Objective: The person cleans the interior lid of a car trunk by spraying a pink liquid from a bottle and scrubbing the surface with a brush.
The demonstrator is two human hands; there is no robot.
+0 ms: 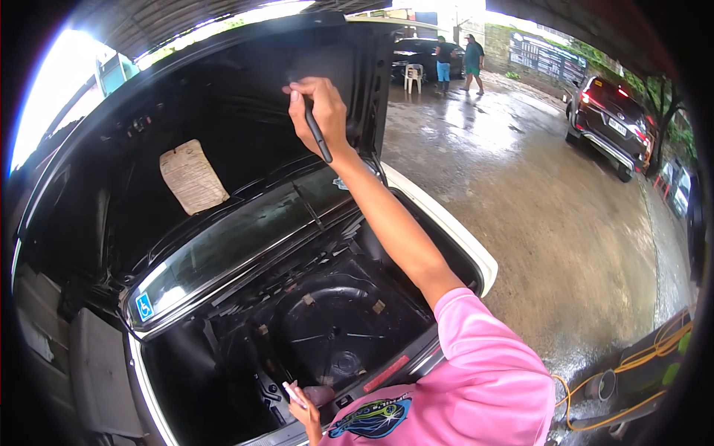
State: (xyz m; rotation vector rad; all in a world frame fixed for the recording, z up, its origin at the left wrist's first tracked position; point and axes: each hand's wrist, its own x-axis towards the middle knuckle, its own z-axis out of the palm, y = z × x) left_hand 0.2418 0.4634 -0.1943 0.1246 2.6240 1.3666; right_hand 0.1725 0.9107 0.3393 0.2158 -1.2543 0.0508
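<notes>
My right hand point(320, 115) is raised to the underside of the open black trunk lid point(245, 82). Its fingers are closed around a slim black handle point(317, 134), like a brush's; the working end is hidden by the fingers and the dark lid. Low in front of me, my left hand point(303, 414) pinches a small pale stick-like thing point(292, 392) over the trunk's near edge. Beside it is a pinkish translucent container point(321, 394), partly hidden; whether the hand touches it I cannot tell. Below the lid lies the black trunk well point(327, 320), with a round recess.
A worn paper label point(193, 177) is stuck to the lid. The rear window point(230, 245) lies beneath it. A grey panel point(104, 372) stands at left. On the wet concrete point(535, 245) are a parked dark SUV point(610, 123), two people point(473, 63) and a yellow hose point(632, 364).
</notes>
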